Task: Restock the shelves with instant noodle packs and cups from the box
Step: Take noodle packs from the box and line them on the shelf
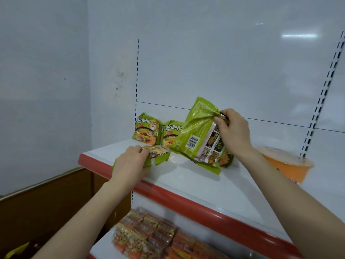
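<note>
Two green noodle packs stand against the back panel of the upper white shelf (pixel 196 182), one at the far left (pixel 146 128), one beside it (pixel 170 132). My left hand (pixel 131 161) grips another green pack (pixel 158 154) lying flat near the shelf's front left corner. My right hand (pixel 233 131) pinches the top edge of a green pack (pixel 197 135) that stands tilted with its barcode side toward me. Further packs show just behind its lower right. The box is not in view.
An orange noodle cup (pixel 285 165) stands at the shelf's right, close to my right forearm. The shelf has a red front lip (pixel 186 200). Several orange packs (pixel 149 238) lie on the lower shelf. A slotted upright (pixel 321 96) runs up the right. Brown wood panelling (pixel 37 206) is at the left.
</note>
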A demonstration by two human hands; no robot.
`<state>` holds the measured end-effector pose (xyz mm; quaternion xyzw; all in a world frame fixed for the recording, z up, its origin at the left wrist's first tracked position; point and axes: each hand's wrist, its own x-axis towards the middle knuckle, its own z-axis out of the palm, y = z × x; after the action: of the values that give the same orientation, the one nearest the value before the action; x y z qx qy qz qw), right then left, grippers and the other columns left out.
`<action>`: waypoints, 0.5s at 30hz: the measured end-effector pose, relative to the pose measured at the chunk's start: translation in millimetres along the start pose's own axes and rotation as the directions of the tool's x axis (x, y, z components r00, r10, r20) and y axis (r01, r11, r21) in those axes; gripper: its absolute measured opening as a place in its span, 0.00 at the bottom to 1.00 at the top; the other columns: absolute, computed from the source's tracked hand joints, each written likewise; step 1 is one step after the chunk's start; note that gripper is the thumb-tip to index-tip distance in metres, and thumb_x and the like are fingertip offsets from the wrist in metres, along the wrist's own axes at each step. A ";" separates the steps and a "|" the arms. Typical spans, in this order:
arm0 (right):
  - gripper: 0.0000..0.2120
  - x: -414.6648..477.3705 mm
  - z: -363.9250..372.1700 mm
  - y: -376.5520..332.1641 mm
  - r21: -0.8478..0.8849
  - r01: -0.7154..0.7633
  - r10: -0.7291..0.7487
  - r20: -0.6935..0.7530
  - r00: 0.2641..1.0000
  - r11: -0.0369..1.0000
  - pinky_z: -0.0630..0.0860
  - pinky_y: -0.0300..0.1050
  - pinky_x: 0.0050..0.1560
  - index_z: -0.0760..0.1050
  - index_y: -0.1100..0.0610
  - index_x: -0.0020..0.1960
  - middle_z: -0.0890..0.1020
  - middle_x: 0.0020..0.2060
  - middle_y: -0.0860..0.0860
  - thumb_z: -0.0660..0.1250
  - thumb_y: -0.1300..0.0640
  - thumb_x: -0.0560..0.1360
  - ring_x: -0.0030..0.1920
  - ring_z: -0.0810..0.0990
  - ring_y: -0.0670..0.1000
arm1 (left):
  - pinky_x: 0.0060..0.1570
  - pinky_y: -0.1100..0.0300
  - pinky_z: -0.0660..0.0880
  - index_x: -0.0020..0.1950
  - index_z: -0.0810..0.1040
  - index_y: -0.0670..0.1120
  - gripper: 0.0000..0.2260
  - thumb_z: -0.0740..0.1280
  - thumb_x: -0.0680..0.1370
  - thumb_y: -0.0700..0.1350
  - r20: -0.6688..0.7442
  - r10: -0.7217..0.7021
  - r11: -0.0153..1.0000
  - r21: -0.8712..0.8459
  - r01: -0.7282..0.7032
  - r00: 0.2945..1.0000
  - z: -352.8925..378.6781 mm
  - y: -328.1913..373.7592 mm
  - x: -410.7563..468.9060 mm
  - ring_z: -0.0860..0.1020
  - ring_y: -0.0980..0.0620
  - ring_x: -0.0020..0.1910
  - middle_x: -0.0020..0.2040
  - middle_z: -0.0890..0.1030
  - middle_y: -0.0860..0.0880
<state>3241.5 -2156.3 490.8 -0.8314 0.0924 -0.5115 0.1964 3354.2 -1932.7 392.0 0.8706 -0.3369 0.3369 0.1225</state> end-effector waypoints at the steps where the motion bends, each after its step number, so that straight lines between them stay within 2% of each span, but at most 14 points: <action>1: 0.10 3.0 -0.8 2.4 0.001 -0.023 0.023 -0.021 1.000 1.000 0.63 0.42 0.44 0.75 0.62 0.54 0.80 0.49 0.57 0.62 0.58 0.77 0.52 0.75 0.57 | 0.28 0.53 0.73 0.46 0.81 0.43 0.17 0.79 0.61 0.45 0.041 0.009 1.000 0.016 -0.010 0.999 0.7 3.1 0.4 0.77 0.41 0.38 0.39 0.78 0.43; 4: 0.10 8.4 -1.6 4.0 0.035 -0.096 0.098 -0.078 0.992 0.995 0.62 0.41 0.44 0.75 0.62 0.54 0.79 0.50 0.57 0.62 0.57 0.77 0.52 0.75 0.56 | 0.45 0.54 0.71 0.57 0.76 0.47 0.18 0.70 0.71 0.54 0.112 0.020 1.000 -0.004 -0.020 0.994 1.9 11.6 0.9 0.74 0.45 0.53 0.52 0.77 0.46; 6: 0.11 8.0 2.8 3.4 0.054 -0.141 0.145 -0.069 0.987 0.988 0.63 0.41 0.45 0.74 0.61 0.55 0.79 0.50 0.56 0.61 0.56 0.77 0.51 0.75 0.55 | 0.51 0.58 0.68 0.61 0.74 0.50 0.22 0.67 0.72 0.59 0.231 0.005 1.000 -0.029 0.002 0.973 1.3 11.1 3.7 0.71 0.48 0.58 0.56 0.74 0.48; 8: 0.11 4.9 9.2 1.4 0.075 -0.169 0.173 -0.050 0.984 0.983 0.63 0.41 0.45 0.74 0.61 0.55 0.78 0.48 0.55 0.61 0.55 0.77 0.49 0.74 0.54 | 0.49 0.59 0.67 0.58 0.75 0.49 0.28 0.67 0.67 0.66 0.320 0.004 0.995 -0.096 0.028 0.947 1.2 9.2 4.8 0.72 0.50 0.55 0.54 0.74 0.49; 10: 0.11 2.2 14.8 -1.5 0.120 -0.187 0.193 -0.041 0.980 0.975 0.62 0.40 0.43 0.74 0.62 0.54 0.76 0.43 0.52 0.62 0.56 0.77 0.46 0.73 0.53 | 0.42 0.60 0.66 0.51 0.78 0.47 0.37 0.60 0.58 0.75 0.354 -0.002 0.969 -0.232 0.090 0.935 -1.8 8.3 4.9 0.73 0.52 0.47 0.48 0.76 0.50; 12: 0.09 1.2 20.1 -3.2 0.181 -0.217 0.225 -0.022 0.974 0.959 0.59 0.39 0.39 0.75 0.61 0.52 0.74 0.37 0.48 0.62 0.56 0.77 0.43 0.72 0.50 | 0.40 0.58 0.69 0.48 0.79 0.45 0.41 0.55 0.54 0.76 0.319 -0.035 0.893 -0.415 0.173 0.947 -5.6 10.3 5.5 0.75 0.52 0.42 0.44 0.79 0.49; 15: 0.05 -0.2 27.9 -3.9 0.287 -0.250 0.257 0.013 0.966 0.925 0.65 0.43 0.42 0.72 0.57 0.45 0.73 0.35 0.46 0.62 0.55 0.76 0.42 0.73 0.51 | 0.47 0.59 0.75 0.61 0.74 0.47 0.42 0.62 0.57 0.74 0.322 -0.127 0.637 -0.699 0.326 0.938 -16.0 19.8 11.0 0.78 0.55 0.47 0.48 0.79 0.52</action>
<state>3266.0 -2146.1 481.2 -0.7688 0.1267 -0.5000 0.3780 3338.9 -1946.0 411.0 0.8144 -0.3442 0.0428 0.4653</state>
